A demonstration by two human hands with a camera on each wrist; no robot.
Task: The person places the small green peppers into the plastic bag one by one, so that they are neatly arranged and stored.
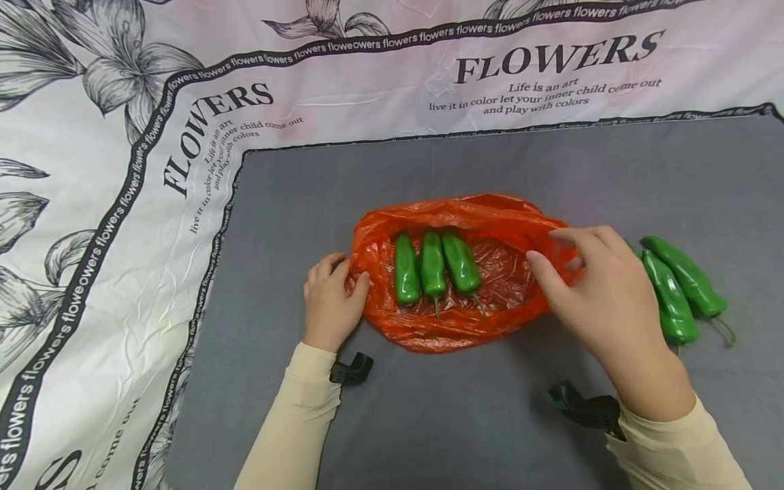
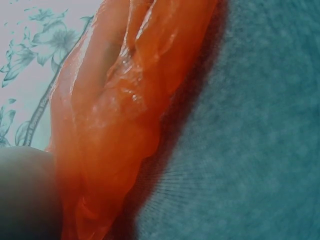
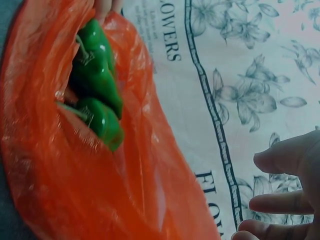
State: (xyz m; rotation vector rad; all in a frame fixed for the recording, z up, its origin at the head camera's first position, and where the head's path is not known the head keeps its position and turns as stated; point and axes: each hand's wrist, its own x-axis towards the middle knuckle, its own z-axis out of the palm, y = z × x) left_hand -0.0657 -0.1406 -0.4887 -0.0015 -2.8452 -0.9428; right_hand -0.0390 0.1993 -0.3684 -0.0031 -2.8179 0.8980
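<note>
An orange-red plastic bag (image 1: pixel 429 337) lies with its mouth spread wide. Three green peppers (image 1: pixel 432 265) rest side by side inside it. My left hand (image 1: pixel 331 299) holds the bag's left edge between thumb and fingers; in the left wrist view the thin plastic (image 2: pixel 115 135) covers much of the scene. Over the bag's right edge hovers my right hand (image 1: pixel 606 306), thumb and fingers apart with nothing between them. The right wrist view shows its fingers (image 3: pixel 280 202) spread beside the bag, apart from the plastic.
To the right of my right hand lie more green peppers (image 1: pixel 689 275), one partly hidden behind the hand. The grey cloth (image 1: pixel 294 197) has a white floral border (image 1: pixel 380 88) printed with lettering. A black wrist camera (image 1: pixel 352 369) sits by each sleeve.
</note>
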